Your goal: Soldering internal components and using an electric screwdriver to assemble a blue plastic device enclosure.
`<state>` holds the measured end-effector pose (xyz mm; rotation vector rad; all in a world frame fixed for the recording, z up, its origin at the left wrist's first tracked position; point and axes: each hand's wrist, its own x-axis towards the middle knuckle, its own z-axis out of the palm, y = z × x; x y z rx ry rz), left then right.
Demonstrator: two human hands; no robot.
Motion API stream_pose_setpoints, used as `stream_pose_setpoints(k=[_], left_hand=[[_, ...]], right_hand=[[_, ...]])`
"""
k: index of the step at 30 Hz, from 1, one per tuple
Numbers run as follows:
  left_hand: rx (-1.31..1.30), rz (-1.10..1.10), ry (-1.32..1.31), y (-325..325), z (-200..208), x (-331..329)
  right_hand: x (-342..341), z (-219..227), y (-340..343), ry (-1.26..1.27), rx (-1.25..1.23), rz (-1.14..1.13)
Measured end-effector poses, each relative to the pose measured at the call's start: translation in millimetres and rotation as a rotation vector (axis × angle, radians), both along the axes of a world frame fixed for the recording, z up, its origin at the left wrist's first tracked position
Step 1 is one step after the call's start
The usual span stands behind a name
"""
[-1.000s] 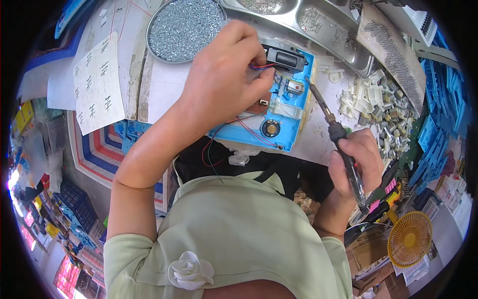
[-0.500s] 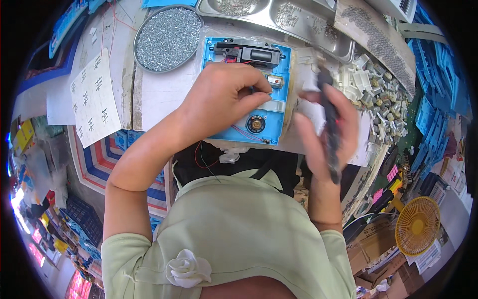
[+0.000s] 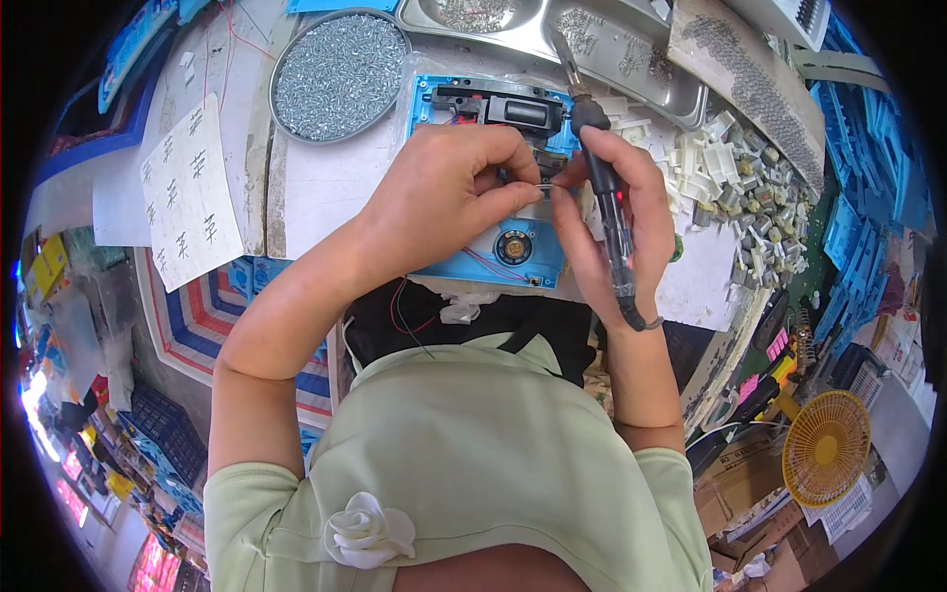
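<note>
A blue plastic casing point(image 3: 483, 264) lies in front of me, with a black part point(image 3: 518, 111) in its far end and a round speaker point(image 3: 513, 248) in its near end. Over its middle, my left hand point(image 3: 444, 187) pinches a thin, silvery piece point(image 3: 544, 185), too small to name. My right hand point(image 3: 631, 217) grips a black soldering iron point(image 3: 610, 192) with a red light, its metal tip pointing away toward the steel trays. Thumb and index fingertips of this hand meet the right end of the thin piece. Both hands hide the casing's middle.
A round dish of small metal screws point(image 3: 340, 77) stands at the far left. Beyond the casing sit steel trays point(image 3: 538, 44) with small parts. White plastic pieces point(image 3: 705, 168) and metal blocks are heaped at right. Paper point(image 3: 192, 192) lies left; a yellow fan point(image 3: 827, 444) stands lower right.
My right hand has moved left and in to my left fingertips, bringing the soldering iron with it. My left hand keeps its pinch over the casing.
</note>
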<state>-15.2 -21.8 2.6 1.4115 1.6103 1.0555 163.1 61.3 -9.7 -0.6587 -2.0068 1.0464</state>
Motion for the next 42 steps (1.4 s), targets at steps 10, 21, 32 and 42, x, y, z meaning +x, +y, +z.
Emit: stream_pose_setpoints(k=[10, 21, 32, 42], left_hand=[[0.283, -0.244, 0.279, -7.6, -6.5, -10.4], [0.326, -0.286, 0.353, -14.9, -9.8, -10.2], [0.376, -0.248, 0.483, -19.0, -16.0, -8.2], [0.368, -0.255, 0.472, -18.9, -16.0, -9.4]], right_hand=[[88.4, 21.8, -0.3, 0.088, 0.026, -0.085], [83.8, 23.7, 14.7, 0.103, -0.109, 0.384], [64.8, 28.2, 26.9, -0.012, -0.065, 0.497], [58.7, 29.0, 27.7, -0.033, -0.068, 0.515]])
